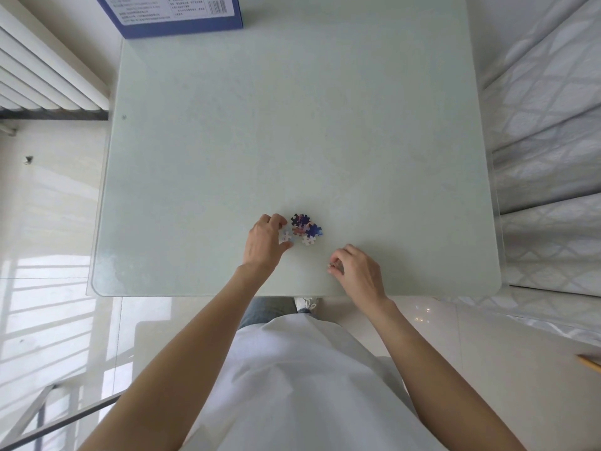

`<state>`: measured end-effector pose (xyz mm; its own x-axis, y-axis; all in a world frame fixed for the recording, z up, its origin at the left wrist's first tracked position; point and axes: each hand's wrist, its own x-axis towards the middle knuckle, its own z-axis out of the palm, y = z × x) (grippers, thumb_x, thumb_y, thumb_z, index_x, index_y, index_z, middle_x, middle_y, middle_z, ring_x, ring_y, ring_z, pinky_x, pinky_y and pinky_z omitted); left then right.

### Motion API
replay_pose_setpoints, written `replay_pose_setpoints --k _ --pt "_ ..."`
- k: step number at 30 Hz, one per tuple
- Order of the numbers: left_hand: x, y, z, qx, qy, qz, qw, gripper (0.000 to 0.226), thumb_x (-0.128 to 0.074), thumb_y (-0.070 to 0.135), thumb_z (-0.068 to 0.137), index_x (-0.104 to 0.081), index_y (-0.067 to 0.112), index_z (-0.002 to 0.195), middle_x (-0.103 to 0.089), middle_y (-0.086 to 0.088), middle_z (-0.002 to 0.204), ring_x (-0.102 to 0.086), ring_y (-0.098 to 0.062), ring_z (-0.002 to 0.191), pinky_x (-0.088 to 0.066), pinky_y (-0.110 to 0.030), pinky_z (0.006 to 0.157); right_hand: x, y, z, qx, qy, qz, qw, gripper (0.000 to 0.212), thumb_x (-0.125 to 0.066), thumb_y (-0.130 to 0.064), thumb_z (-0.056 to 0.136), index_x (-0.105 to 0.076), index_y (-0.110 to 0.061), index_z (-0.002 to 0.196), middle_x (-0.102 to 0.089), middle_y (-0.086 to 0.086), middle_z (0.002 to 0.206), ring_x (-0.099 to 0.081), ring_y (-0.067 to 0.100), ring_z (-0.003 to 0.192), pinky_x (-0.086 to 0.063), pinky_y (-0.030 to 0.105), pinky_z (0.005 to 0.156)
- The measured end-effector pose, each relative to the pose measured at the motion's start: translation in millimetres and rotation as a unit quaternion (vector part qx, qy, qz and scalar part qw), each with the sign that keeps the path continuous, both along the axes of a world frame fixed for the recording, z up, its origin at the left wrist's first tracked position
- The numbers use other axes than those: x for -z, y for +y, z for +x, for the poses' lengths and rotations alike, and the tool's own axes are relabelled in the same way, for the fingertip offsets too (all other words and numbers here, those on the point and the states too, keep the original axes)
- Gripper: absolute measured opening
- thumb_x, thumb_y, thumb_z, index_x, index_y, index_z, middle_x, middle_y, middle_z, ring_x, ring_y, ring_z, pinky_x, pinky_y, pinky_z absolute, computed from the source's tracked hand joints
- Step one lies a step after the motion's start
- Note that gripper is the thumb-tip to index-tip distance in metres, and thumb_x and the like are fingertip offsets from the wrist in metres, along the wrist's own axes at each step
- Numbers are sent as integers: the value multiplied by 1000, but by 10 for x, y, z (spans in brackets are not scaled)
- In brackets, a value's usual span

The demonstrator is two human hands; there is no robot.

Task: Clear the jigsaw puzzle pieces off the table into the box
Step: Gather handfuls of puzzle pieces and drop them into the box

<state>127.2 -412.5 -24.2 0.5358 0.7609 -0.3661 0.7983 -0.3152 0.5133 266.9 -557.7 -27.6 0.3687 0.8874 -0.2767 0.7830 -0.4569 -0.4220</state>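
Beyond both hands (265, 242), bare table (292, 125), box (172, 14).

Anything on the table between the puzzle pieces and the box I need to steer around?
No. In the head view, only bare tabletop lies between the pieces by the left hand and the box at the far edge.

The person wears a loose white top (302, 385) with both forearms bare to the wrists. Below its hem show blue denim trousers (270, 312) and the toe of a white laced shoe (307, 303).
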Motion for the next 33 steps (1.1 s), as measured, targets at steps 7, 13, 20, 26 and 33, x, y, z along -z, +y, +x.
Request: replay_pose_setpoints --k 7,13,20,26,33 --pt "-6 1 -5 2 -3 -8 1000 44 -73 19 79 -52 9 116 -58 -11 108 -57 -26 95 -45 -33 85 52 -124 60 20 19 35 999 29 -79 -19 70 -64 -10 92 -64 4 86 -62 22 76 -46 28 60" --pt "-3 -13 -35 8 -6 11 1000 42 -71 22 81 -54 9 117 -53 -11 116 -55 -27 101 -45 -33 87 41 -167 88 11 31 39 999 16 -77 -15 72 -68 -19 85 -61 -5 87 -64 16 71 -41 21 55" --pt "-19 -10 -40 31 6 16 999 43 -69 21 83 -51 8 119 -48 -12 120 -48 -27 109 -41 -30 90 -13 -15 155 -44 24 -56 997 14 -62 -22 87 -61 -14 97 -55 -1 105 -56 16 97 -47 32 70" --pt "-29 61 -13 64 25 9 998 45 -68 22 83 -48 7 120 -43 -12 123 -43 -27 113 -38 -29 92 33 -77 147 -115 -6 30 993 8 -67 -10 81 -62 -11 88 -57 3 92 -56 22 88 -51 30 53" --pt "-4 -31 -55 81 23 14 996 45 -68 22 83 -47 6 120 -45 -12 122 -45 -27 111 -37 -27 90 109 183 -60 -10 48 89 995 20 -68 -2 78 -61 -3 97 -62 12 85 -61 28 77 -53 36 63"
